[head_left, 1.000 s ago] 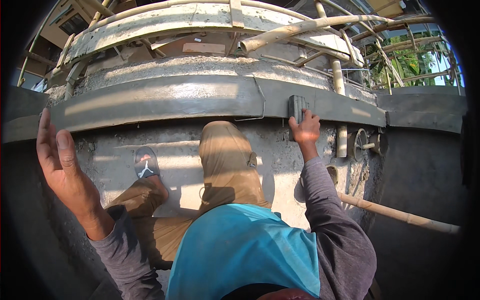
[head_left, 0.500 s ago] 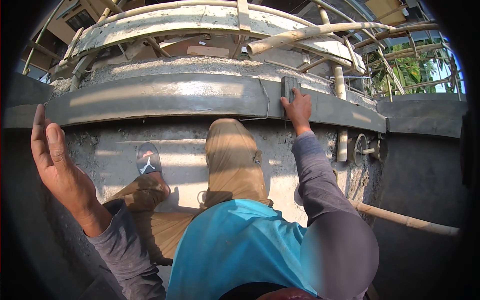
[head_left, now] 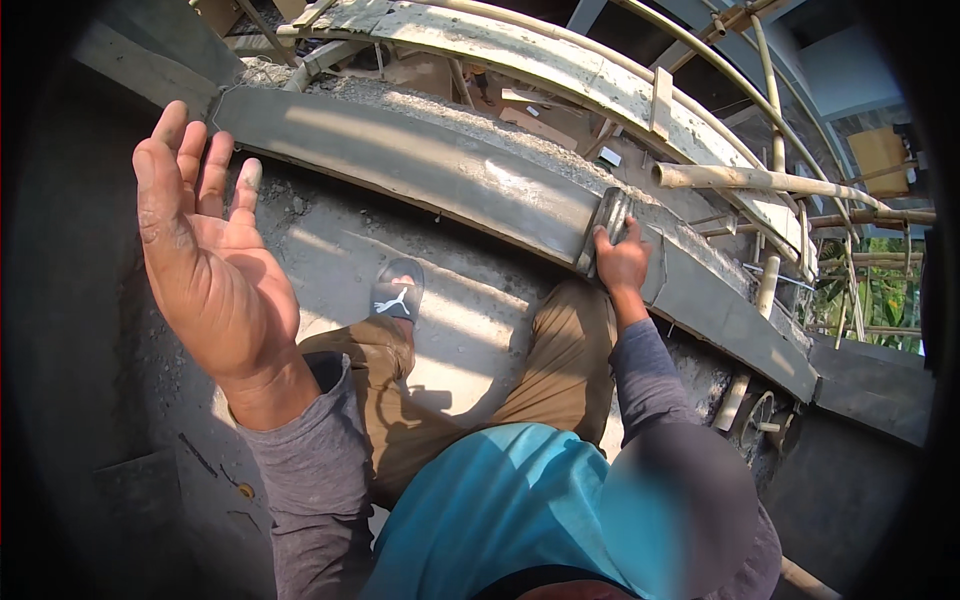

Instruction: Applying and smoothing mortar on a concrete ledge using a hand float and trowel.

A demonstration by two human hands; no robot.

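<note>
Slid the grey block (head_left: pixel 600 222) along the grey ledge (head_left: pixel 390 160) toward 10 o'clock since the earlier frame. Gripped at 2 o'clock, on the ledge, by the curled right hand (head_left: pixel 622 262). Keeping the left hand (head_left: pixel 228 285) loosely open and empty at 9 o'clock.

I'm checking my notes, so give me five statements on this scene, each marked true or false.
1. The right hand holds a grey block-like tool. True.
2. The left hand grips a bamboo pole. False: the left hand is open, holding nothing visible.
3. The tool lies across part of the grey ledge. True.
4. The trousers are bright red. False: the trousers are brown.
5. A dark sandal is on one foot. True.
</note>
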